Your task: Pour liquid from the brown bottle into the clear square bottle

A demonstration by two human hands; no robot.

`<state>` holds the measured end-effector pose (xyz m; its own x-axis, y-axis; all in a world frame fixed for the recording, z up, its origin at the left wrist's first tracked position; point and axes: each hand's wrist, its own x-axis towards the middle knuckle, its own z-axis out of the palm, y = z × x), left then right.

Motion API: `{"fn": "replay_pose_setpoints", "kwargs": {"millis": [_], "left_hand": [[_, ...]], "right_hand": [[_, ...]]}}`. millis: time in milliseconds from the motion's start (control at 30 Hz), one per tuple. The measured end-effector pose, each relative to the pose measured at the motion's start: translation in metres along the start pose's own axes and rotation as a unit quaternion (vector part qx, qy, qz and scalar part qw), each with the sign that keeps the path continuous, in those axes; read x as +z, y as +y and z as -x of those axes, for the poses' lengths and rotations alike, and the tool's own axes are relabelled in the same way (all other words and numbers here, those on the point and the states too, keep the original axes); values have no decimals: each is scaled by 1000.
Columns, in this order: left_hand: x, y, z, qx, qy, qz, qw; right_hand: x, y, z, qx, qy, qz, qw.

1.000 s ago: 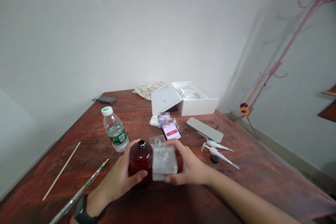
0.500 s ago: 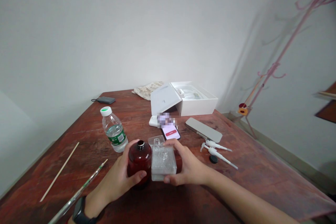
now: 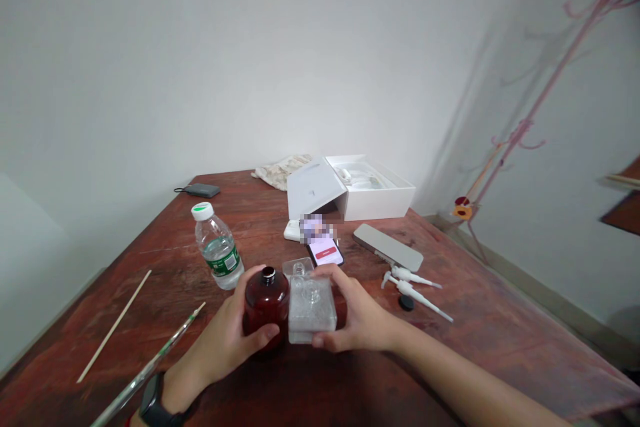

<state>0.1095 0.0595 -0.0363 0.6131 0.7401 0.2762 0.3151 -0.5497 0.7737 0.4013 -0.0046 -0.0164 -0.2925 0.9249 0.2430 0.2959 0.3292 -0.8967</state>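
Note:
My left hand [image 3: 233, 330] is wrapped around a dark amber bottle [image 3: 267, 310], which stands upright with its neck uncapped. Close against its right side is a clear, square-shouldered plastic bottle [image 3: 313, 312]; the fingers and thumb of my right hand [image 3: 356, 312] grip it. Just behind these two, a second clear bottle [image 3: 295, 267] is partly hidden. Two white pump heads with long tubes lie to the right of my right hand: a nearer pump [image 3: 417, 297] and a farther pump [image 3: 416, 277]. A black cap [image 3: 406, 303] rests beside them.
A water bottle [image 3: 220, 253] stands to the left. Near it lie a wooden stick [image 3: 115, 327] and a wrapped stick [image 3: 150, 367]. Farther back are a phone [image 3: 326, 251], a grey case [image 3: 389, 247], an open white box [image 3: 377, 203], a cloth [image 3: 280, 172] and a dark power bank [image 3: 201, 190].

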Motion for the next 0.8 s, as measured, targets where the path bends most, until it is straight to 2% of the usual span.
{"fn": "replay_pose_setpoints", "kwargs": {"millis": [333,467,800], "left_hand": [[1,-5,1,17,11,-27,999],[4,-6,2,34,34,-24,999],[14,1,6,11,84,12,996]], "right_hand": [[6,5,3,-6,56,-54,997],[6,6,3,-21,52,-68,996],[8,17,2,-41,57,-74,995]]}}
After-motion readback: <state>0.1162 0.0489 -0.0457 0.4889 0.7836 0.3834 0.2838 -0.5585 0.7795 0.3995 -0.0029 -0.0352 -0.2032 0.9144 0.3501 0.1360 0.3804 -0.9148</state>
